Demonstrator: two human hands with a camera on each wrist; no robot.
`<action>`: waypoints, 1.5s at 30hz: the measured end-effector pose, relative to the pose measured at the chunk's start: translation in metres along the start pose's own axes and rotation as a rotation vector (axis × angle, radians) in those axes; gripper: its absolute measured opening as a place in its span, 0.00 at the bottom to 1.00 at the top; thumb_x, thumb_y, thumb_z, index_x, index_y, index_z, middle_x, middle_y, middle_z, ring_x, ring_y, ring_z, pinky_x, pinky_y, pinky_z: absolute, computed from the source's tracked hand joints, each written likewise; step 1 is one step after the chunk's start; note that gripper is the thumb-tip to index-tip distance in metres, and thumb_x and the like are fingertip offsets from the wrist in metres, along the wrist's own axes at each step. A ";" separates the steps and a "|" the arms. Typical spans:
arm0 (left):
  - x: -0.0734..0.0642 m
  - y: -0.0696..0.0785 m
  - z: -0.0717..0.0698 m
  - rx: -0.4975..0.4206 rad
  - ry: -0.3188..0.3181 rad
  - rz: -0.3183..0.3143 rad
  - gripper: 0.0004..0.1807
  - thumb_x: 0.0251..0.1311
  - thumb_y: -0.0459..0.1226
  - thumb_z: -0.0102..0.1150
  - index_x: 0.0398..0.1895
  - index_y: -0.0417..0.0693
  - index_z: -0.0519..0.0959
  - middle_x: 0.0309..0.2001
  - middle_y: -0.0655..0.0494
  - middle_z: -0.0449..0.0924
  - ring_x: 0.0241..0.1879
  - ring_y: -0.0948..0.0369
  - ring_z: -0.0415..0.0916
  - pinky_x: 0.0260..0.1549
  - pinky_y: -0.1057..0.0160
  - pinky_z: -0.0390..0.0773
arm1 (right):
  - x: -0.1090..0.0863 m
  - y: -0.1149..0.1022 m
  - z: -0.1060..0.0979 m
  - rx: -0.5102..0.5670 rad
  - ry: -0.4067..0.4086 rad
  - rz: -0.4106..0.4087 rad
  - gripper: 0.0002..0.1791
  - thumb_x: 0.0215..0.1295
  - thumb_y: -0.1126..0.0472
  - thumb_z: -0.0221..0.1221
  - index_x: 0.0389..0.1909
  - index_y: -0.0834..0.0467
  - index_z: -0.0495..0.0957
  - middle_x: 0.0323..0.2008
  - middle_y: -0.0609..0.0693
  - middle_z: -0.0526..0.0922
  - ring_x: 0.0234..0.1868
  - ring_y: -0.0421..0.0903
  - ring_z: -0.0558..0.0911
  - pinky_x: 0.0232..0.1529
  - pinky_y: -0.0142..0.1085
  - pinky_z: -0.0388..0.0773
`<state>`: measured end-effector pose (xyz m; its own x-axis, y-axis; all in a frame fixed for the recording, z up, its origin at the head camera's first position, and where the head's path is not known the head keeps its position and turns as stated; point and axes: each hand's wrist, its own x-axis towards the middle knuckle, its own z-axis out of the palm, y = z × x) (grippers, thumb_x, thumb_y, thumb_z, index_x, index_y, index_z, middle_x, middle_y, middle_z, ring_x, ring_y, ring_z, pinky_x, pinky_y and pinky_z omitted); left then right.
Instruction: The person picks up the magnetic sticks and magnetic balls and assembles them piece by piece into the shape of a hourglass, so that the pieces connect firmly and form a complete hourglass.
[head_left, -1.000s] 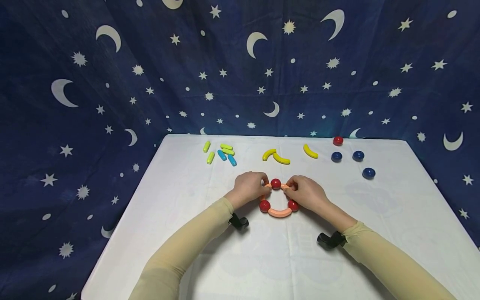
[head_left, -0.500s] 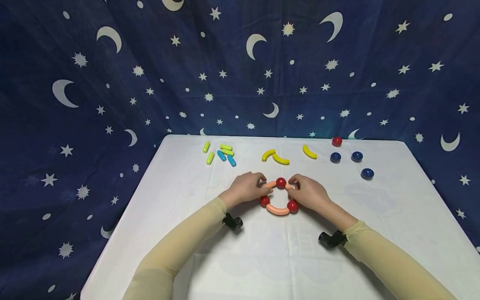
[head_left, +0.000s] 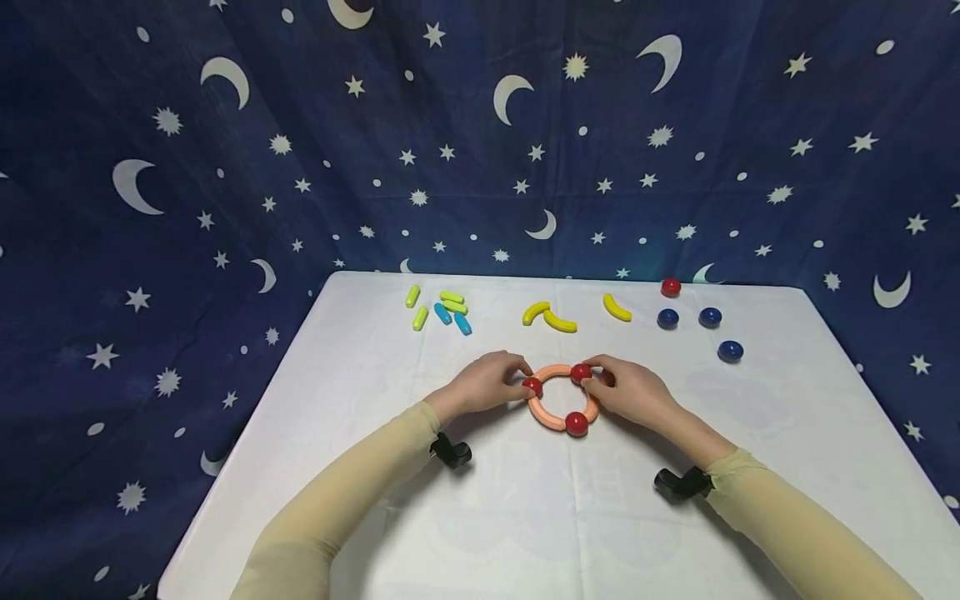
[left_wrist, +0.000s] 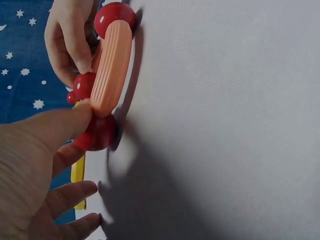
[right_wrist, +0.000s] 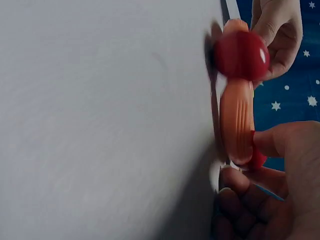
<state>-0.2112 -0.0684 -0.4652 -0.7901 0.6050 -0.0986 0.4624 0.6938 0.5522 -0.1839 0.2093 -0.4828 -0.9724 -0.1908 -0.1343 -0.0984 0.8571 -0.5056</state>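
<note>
A ring of three curved orange rods (head_left: 545,417) joined by three red balls lies on the white table (head_left: 480,517). My left hand (head_left: 487,383) pinches the ring's left red ball (left_wrist: 97,132) between thumb and fingers. In the left wrist view, its other fingers are spread apart. My right hand (head_left: 633,392) holds the upper right red ball (head_left: 581,373), its thumb on the ball in the right wrist view. The third red ball (head_left: 577,424) sits at the ring's near side, untouched. An orange rod (right_wrist: 237,120) links it to the ball in my right hand.
Behind the ring lie several lime green rods (head_left: 421,318), two blue rods (head_left: 442,313) and three curved yellow rods (head_left: 560,322). Back right are three dark blue balls (head_left: 731,351) and a loose red ball (head_left: 671,287). A starry curtain (head_left: 450,108) hangs behind the table.
The ring has turned clockwise: its top ball moved right, its left ball moved up, and its lower right ball came nearer. Both hands have shifted from the rods onto red balls.
</note>
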 end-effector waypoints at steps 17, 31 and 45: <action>0.029 0.001 0.002 0.023 0.052 -0.014 0.19 0.72 0.46 0.61 0.63 0.55 0.82 0.60 0.57 0.82 0.63 0.57 0.75 0.64 0.57 0.71 | -0.012 0.039 -0.003 0.141 0.078 -0.108 0.25 0.61 0.40 0.71 0.55 0.48 0.85 0.52 0.46 0.84 0.60 0.52 0.72 0.60 0.56 0.66; 0.020 -0.007 -0.001 -0.043 0.039 -0.011 0.21 0.73 0.45 0.59 0.66 0.53 0.80 0.64 0.55 0.79 0.67 0.56 0.71 0.67 0.57 0.67 | -0.009 0.041 -0.004 0.224 0.016 -0.101 0.24 0.60 0.40 0.72 0.54 0.48 0.85 0.57 0.50 0.79 0.64 0.55 0.66 0.63 0.61 0.63; -0.012 -0.076 -0.062 -0.003 0.419 -0.289 0.17 0.71 0.42 0.59 0.59 0.50 0.84 0.56 0.52 0.83 0.55 0.50 0.79 0.51 0.49 0.77 | -0.004 0.044 -0.003 0.252 -0.013 -0.073 0.24 0.59 0.40 0.72 0.51 0.48 0.86 0.55 0.50 0.79 0.62 0.54 0.68 0.60 0.57 0.67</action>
<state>-0.2621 -0.1524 -0.4542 -0.9794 0.1793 0.0926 0.2003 0.8083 0.5537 -0.1853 0.2492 -0.5026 -0.9618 -0.2549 -0.1000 -0.1103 0.6950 -0.7104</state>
